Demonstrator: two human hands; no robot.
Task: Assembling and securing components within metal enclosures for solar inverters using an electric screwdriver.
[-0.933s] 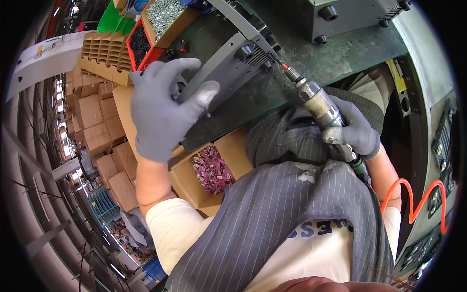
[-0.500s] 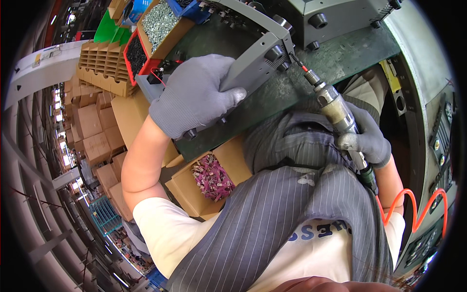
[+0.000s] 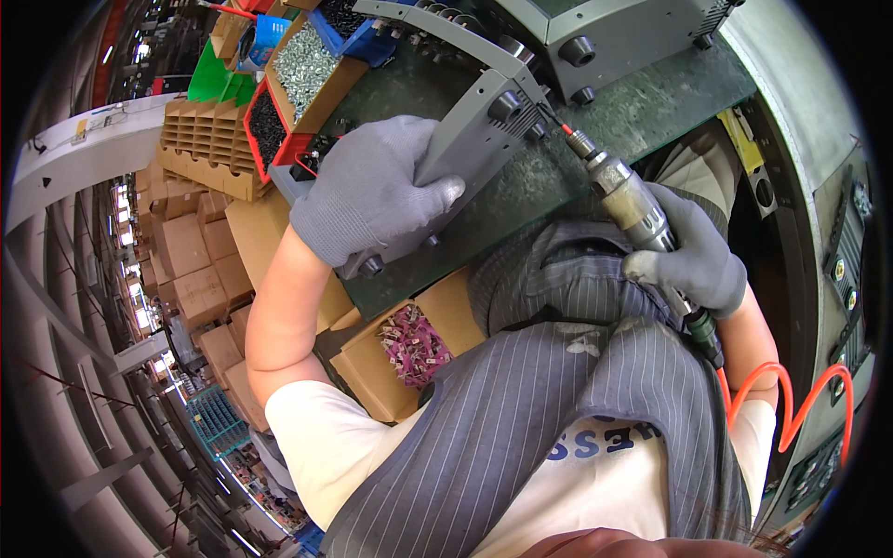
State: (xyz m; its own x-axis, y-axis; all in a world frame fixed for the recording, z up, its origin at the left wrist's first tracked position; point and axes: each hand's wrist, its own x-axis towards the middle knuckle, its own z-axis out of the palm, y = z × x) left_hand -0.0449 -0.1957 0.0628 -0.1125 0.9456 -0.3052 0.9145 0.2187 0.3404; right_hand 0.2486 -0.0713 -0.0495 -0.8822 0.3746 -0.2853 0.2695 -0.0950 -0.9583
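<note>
My left hand (image 3: 372, 191), in a grey knit glove, is wrapped round the edge of a grey metal housing (image 3: 479, 126), thumb on the near side. The housing is tilted on the bench, with black round feet (image 3: 505, 106) along its outer face. Gloved likewise, my right hand (image 3: 698, 251) grips the barrel of an air screwdriver (image 3: 637, 205). Its bit points up and left, its tip at the housing's end beside the feet; whether it touches a screw is too small to tell. An orange coiled hose (image 3: 789, 409) trails from the tool's rear.
Another grey housing (image 3: 614, 46) stands at the back of the dark green bench (image 3: 642, 126). At the back left are a carton of silvery screws (image 3: 305, 70), a red bin of black screws (image 3: 267, 130) and a cardboard divider (image 3: 209, 139). An open carton (image 3: 372, 367) holds pink-purple parts (image 3: 414, 346).
The screwdriver and my right hand have shifted slightly left, along with the housing's footed end. Both hands keep their grips, and the bit stays by that end.
</note>
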